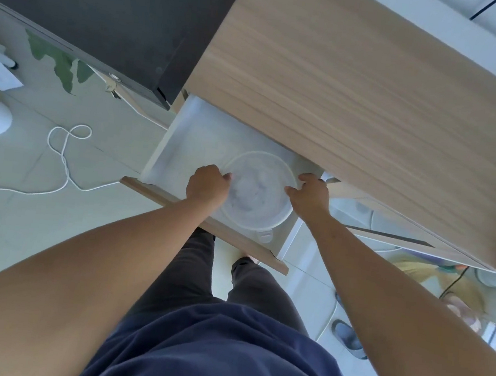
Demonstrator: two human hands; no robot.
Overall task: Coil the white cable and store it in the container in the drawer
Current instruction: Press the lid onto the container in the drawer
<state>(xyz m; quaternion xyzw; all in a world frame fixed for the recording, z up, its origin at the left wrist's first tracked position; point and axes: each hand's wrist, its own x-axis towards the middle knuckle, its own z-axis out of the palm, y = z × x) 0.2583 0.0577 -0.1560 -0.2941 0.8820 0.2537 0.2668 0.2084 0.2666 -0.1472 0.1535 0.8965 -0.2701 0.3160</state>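
Note:
A round translucent container (256, 188) with its lid on sits in the open white drawer (183, 143) under the wooden desk top. My left hand (208, 185) grips the container's left rim. On the right rim rests my right hand (309, 196), fingers curled over the edge. The white cable (64, 160) lies loose on the tiled floor to the left of the drawer, looping once and trailing off toward the left edge of view.
The wooden desk top (360, 86) overhangs the drawer's back. A dark cabinet (112, 14) stands to the left. Slippers (347, 338) and dark cords lie on the floor at the right. My legs stand just in front of the drawer front (159, 193).

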